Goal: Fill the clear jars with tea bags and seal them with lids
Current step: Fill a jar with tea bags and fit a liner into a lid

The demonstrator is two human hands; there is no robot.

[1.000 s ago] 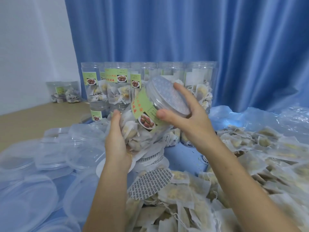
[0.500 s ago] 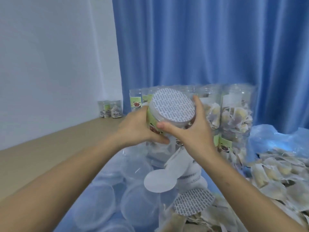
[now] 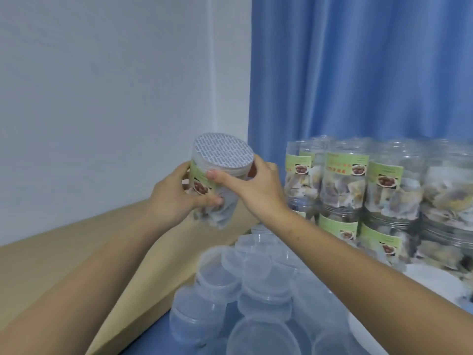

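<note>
A clear jar [image 3: 213, 190] with a green label and tea bags inside is held up in the air, left of centre, tilted toward me. A patterned white seal liner [image 3: 222, 152] covers its mouth. My left hand [image 3: 176, 198] grips the jar's body from the left, thumb across the front. My right hand [image 3: 252, 190] grips its upper part from the right, thumb at the threaded neck just below the liner. No clear lid sits on this jar.
Filled, labelled jars [image 3: 343, 185] stand stacked in two tiers at the right before a blue curtain [image 3: 358, 67]. A heap of clear plastic lids [image 3: 258, 283] lies below my arms on a blue cloth. A tan surface [image 3: 64, 254] and white wall are at the left.
Both hands have carried the jar up and to the left, away from the stack. The view has swung left, so the tea bag pile and loose liners are out of sight.
</note>
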